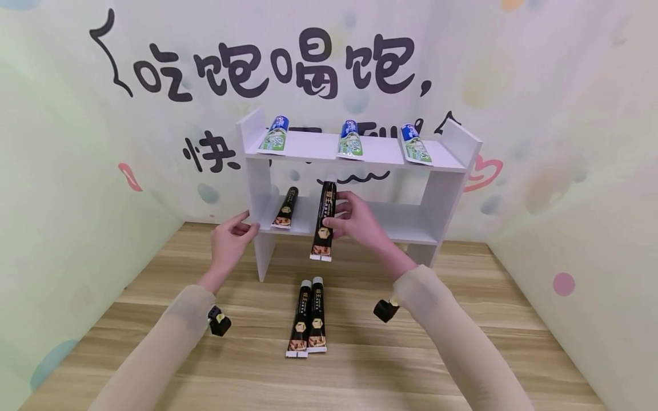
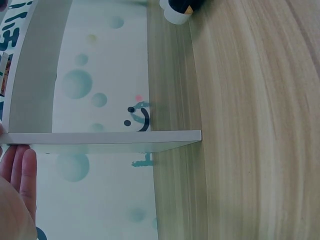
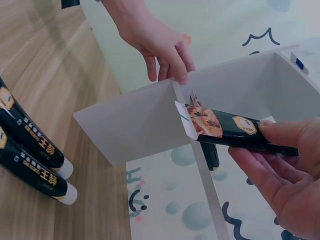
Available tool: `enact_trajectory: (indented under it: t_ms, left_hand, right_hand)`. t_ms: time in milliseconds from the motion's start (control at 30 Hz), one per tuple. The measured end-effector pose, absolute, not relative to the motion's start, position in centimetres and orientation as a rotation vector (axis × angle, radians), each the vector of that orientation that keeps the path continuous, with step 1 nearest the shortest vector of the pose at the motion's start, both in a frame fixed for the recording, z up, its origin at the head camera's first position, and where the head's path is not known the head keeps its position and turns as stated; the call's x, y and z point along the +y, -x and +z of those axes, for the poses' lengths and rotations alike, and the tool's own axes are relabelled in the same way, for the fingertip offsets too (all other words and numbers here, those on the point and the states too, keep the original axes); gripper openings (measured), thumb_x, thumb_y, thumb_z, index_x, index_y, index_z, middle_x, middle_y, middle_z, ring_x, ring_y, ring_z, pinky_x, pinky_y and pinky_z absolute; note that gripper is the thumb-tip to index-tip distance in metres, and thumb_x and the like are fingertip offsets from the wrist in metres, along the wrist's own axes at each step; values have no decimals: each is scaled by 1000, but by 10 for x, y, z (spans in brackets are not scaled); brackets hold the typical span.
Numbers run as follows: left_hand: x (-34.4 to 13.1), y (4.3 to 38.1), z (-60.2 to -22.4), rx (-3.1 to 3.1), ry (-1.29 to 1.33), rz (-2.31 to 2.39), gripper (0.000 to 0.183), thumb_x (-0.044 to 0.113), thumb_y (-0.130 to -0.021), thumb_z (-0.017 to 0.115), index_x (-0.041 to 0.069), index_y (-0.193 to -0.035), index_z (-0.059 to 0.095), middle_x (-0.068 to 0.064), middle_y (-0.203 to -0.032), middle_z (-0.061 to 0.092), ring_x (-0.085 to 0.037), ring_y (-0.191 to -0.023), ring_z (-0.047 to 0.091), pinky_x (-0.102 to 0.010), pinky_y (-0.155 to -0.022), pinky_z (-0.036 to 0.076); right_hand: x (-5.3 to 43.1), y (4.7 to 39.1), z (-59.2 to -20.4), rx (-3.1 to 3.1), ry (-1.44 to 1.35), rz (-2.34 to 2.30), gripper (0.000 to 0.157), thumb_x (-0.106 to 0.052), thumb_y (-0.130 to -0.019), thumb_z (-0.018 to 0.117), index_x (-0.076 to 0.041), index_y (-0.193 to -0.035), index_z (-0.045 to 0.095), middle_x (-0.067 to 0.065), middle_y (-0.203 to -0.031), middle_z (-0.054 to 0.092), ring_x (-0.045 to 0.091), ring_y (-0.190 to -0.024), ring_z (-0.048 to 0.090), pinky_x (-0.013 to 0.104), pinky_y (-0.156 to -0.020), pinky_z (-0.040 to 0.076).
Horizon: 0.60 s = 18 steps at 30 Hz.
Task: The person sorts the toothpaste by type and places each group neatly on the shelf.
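My right hand holds a black toothpaste tube between thumb and fingers, cap end toward the shelf and flat white end toward me. In the head view the tube overlaps the front edge of the middle board. With the left hand I grip the left side panel of the white shelf at its front edge; in the left wrist view the fingers lie along its outer face. Another black tube lies at the left end of the middle board. Two more black tubes lie side by side on the table.
Three blue-and-green toothpaste tubes lie spaced out along the top board. The shelf stands on a wood-grain table, close to the patterned back wall. Side walls rise at left and right.
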<state>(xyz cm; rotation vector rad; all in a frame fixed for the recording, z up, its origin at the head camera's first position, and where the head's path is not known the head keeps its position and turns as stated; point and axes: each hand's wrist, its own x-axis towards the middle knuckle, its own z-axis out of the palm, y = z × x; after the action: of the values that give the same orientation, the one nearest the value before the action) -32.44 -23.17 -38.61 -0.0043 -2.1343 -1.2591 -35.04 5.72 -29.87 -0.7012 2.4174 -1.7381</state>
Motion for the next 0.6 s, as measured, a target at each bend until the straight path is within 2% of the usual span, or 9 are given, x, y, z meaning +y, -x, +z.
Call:
enact_trajectory:
  t_ms: [267, 600]
  left_hand:
    - [-231, 325, -386, -2129, 13, -1277, 41, 15, -89, 73, 2, -127, 65, -27, -93, 73, 17, -61, 53, -3, -59, 46]
    - [-232, 326, -387, -2129, 16, -1270, 41, 15, -89, 73, 2, -127, 65, -26, -92, 73, 15, -62, 53, -5, -59, 46]
  right_hand:
    - [51, 376, -291, 2401, 694, -1837, 64, -2, -87, 72, -3, -143, 41, 25, -119, 63, 30, -97, 67, 39, -68, 63]
    - [48, 403, -290, 2412, 632, -1849, 67, -2, -87, 73, -5, -145, 40, 22, -125, 58, 34, -107, 64, 38, -70, 63]
